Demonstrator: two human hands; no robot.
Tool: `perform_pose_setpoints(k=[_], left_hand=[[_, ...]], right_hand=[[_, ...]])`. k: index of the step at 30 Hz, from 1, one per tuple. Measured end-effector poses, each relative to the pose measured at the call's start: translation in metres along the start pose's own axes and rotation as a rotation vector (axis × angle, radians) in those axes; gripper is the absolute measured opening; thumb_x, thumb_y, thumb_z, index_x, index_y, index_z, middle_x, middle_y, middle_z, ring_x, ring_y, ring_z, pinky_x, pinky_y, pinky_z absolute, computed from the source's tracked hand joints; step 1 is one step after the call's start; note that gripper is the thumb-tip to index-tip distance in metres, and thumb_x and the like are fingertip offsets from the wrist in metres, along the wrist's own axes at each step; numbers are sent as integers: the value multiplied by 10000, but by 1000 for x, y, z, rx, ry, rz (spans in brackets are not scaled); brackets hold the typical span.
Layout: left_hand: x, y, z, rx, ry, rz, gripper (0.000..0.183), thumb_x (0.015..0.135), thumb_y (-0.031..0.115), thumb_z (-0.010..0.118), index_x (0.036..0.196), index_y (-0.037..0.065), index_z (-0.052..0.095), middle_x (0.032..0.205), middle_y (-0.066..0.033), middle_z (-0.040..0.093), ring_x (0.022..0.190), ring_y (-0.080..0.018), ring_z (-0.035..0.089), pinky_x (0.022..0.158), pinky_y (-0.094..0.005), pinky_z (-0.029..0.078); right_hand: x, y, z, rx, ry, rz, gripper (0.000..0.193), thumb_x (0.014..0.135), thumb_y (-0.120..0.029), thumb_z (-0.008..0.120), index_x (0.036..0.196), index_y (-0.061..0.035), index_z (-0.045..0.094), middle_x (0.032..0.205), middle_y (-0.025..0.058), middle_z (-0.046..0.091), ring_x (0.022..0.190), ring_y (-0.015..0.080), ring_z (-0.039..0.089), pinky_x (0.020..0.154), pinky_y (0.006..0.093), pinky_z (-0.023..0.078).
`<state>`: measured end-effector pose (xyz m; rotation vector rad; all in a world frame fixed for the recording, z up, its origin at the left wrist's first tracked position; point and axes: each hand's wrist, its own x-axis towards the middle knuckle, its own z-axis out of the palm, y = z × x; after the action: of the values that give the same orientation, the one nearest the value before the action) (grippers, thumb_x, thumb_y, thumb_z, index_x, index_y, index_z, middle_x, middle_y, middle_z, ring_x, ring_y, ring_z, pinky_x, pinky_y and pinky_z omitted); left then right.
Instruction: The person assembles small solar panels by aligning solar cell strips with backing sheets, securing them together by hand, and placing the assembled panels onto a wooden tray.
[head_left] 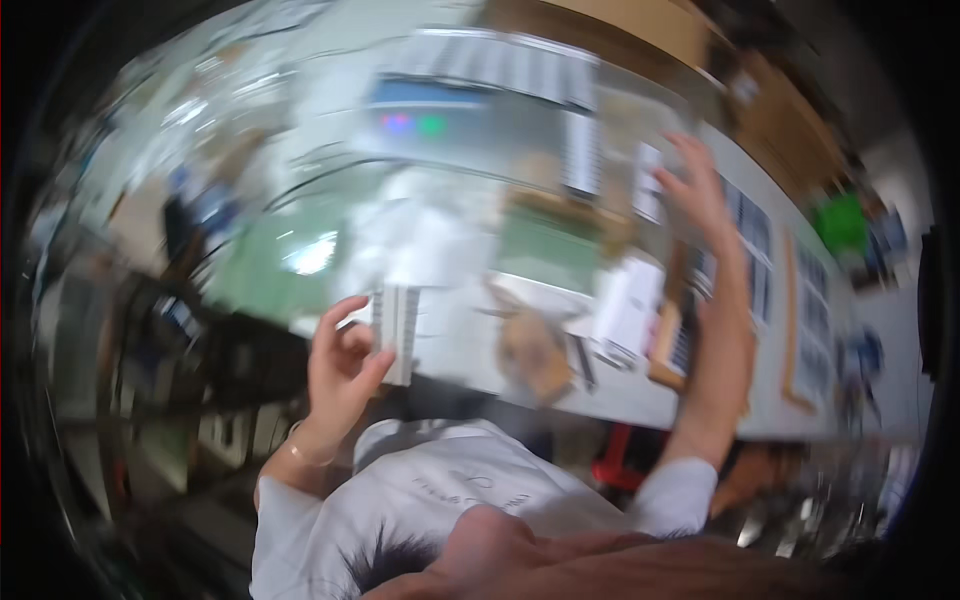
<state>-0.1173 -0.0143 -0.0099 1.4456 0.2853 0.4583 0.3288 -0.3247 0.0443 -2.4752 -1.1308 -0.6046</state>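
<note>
My left hand (342, 370) is at the table's near edge, fingers curled and thumb against the side of a narrow white piece with grey ribbed edges (398, 335). The piece stands lengthwise, its lower end over the edge. My right hand (698, 190) reaches far to the right, thumb and fingers spread apart. Just left of its fingertips lies a small white strip (647, 182); motion blur hides whether they touch it. Another striped strip (581, 152) lies farther left. Below the right hand, a white bundle (628, 310) rests beside my forearm.
A green mat in a brown frame (548, 240) lies mid-table, with a brown-yellow object (535, 350) nearer me. White crumpled material (405, 225) and a shiny green sheet (290, 250) are to the left. Striped strips (500, 65) line the back; cardboard boxes (780, 120) stand far right.
</note>
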Motion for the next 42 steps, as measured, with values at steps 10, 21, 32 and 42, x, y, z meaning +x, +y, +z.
perform_pose_setpoints(k=[10, 21, 32, 42], left_hand=[[-98, -91, -224, 206, 1213, 238, 509, 1017, 72, 638, 1450, 29, 375, 950, -13, 603, 838, -67, 542, 745, -205, 445], [-40, -65, -471, 1261, 1617, -311, 699, 927, 414, 672, 1489, 100, 400, 1116, -276, 713, 1072, -482, 670, 887, -552, 538], [-13, -114, -533, 1666, 1064, -205, 371, 945, 266, 635, 1180, -19, 668, 1165, -249, 688, 1028, -420, 678, 889, -513, 546], [1, -68, -291, 1233, 1289, 639, 244, 943, 117, 722, 1086, -62, 638, 1035, -191, 685, 888, -332, 654, 829, -446, 551]], right_hand=[[22, 53, 14, 256, -232, 185, 431, 844, -186, 786, 1249, -88, 673, 1227, 84, 646, 1135, 229, 587, 899, 369, 484], [36, 20, -18, 716, -107, 325, 292, 971, -91, 693, 1245, -39, 606, 975, 2, 634, 880, 66, 604, 780, 235, 506], [-17, -99, -80, 890, 82, 242, 415, 974, -87, 680, 1379, -76, 593, 1025, -25, 612, 906, 66, 576, 788, 221, 476], [-114, -200, -29, 1005, -491, 369, 345, 929, -114, 740, 1247, -62, 618, 1036, 27, 636, 772, 51, 531, 707, 239, 484]])
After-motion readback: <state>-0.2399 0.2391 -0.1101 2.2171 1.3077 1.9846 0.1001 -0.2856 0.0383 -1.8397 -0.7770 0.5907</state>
